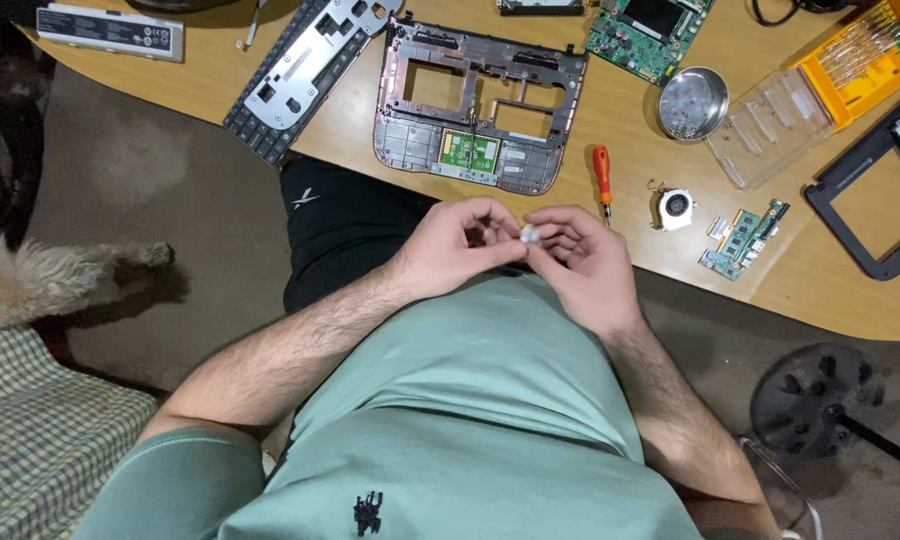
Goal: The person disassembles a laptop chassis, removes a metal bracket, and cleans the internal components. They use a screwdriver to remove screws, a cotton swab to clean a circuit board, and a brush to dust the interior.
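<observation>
Where both hands meet: small pale crumpled wad (530,234), pinched in left hand (457,243), right hand (582,258) grip.

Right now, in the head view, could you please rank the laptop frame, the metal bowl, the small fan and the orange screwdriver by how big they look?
1. laptop frame
2. metal bowl
3. small fan and orange screwdriver: too alike to rank; the screwdriver is longer, the fan wider.

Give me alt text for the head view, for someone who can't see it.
Both hands, left hand and right hand, pinch a small white object between them above the person's lap. Ahead on the wooden table lie a stripped laptop base, an orange screwdriver and a small cooling fan.
</observation>
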